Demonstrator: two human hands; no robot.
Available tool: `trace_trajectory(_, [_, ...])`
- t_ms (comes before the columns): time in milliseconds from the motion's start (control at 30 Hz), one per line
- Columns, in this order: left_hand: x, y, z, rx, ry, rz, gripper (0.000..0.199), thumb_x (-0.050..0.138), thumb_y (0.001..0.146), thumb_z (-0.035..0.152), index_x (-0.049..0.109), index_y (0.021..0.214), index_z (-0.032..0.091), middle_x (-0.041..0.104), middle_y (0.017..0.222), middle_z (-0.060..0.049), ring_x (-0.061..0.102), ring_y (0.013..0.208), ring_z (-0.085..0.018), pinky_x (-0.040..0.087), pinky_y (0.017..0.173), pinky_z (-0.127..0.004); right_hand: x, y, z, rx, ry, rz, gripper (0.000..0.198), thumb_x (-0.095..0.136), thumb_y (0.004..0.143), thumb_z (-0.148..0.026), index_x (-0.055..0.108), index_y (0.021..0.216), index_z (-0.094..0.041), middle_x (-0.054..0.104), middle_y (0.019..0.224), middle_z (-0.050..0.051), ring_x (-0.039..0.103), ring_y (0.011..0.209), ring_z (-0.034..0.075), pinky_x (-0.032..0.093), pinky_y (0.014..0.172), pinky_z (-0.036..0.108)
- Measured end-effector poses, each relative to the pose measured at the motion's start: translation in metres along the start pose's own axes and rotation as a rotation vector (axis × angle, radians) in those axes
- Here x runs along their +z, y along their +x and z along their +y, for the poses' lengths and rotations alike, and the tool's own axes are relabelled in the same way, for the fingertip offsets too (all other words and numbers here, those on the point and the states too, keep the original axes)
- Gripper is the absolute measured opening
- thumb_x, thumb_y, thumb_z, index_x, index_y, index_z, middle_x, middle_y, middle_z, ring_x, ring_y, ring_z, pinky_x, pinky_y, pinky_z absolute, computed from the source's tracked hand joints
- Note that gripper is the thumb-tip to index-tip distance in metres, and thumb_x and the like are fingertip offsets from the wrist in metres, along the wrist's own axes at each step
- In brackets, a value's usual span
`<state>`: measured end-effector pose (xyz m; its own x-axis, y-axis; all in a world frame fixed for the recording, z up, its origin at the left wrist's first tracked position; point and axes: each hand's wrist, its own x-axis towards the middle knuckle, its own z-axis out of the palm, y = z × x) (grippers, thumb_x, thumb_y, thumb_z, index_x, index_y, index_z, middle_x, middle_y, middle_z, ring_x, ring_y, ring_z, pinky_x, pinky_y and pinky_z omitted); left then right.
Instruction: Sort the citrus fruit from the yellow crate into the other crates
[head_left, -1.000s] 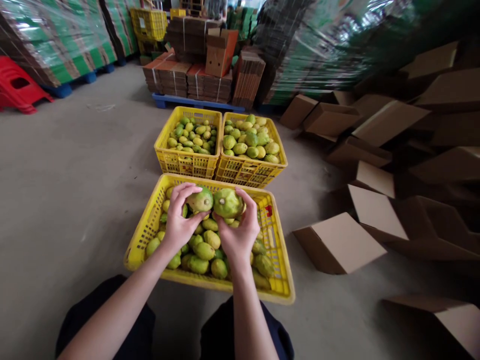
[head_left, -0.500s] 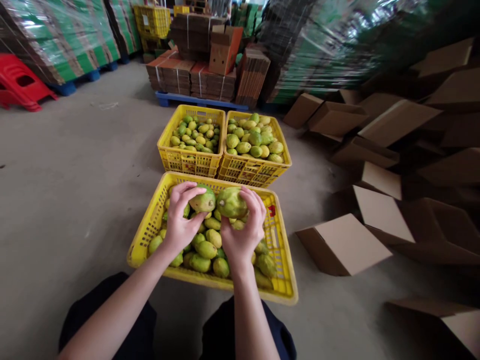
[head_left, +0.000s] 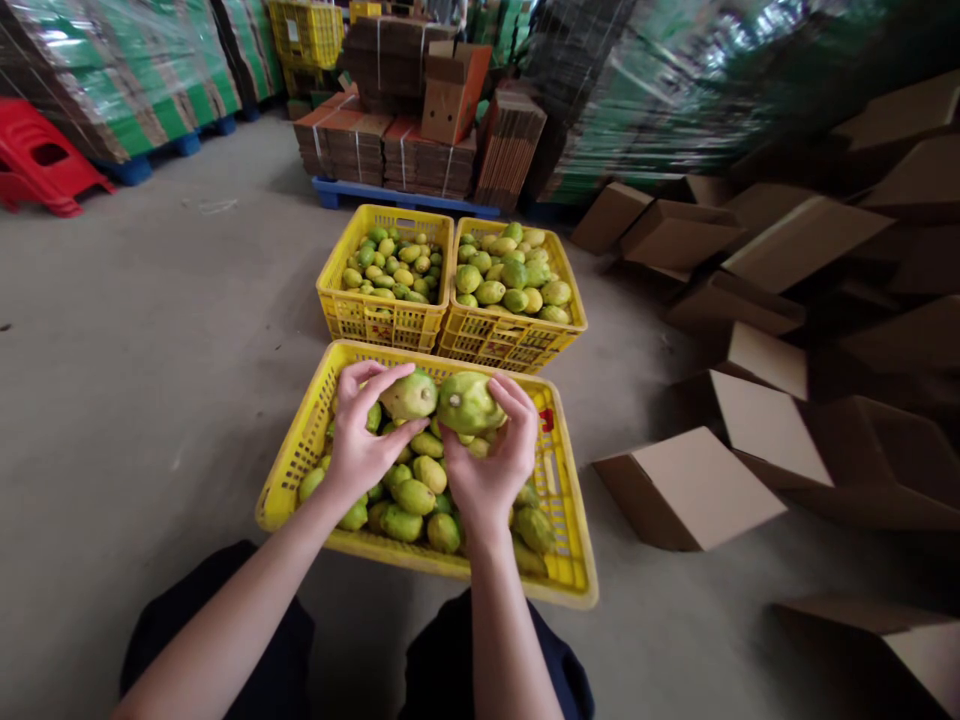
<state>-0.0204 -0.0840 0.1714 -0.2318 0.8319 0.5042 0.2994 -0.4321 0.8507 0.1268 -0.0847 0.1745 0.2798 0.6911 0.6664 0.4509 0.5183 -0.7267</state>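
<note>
left fruit [head_left: 410,395] just beside right fruit [head_left: 470,403]
your left hand [head_left: 366,432] and right hand [head_left: 491,465] pinch one each near the crate's [head_left: 564,500] far edge, perhaps for clear viewing.

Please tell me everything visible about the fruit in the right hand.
The right-hand fruit is plump, green tinged with yellow, its skin uneven, with a pale stub at its left end. The thumb and fingers of the right hand grip it above the nearest yellow crate, beside the left-hand fruit; whether the fruits touch is unclear.
</note>
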Motion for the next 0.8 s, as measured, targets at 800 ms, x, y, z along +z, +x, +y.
trace_trajectory(800, [-0.003,0.001,-0.012,-0.656,-0.548,-0.122,0.050,0.071,0.083,0.065,0.073,0.106,0.020,0.076,0.104,-0.010,0.073,0.104,-0.027,0.063,0.082,-0.037,0.006,0.000,-0.003,0.943,0.730,-0.214,0.043,0.073,0.079,-0.055,0.063,0.108,-0.026,0.073,0.098,0.004,0.073,0.082,0.026,0.059,0.057,0.036])
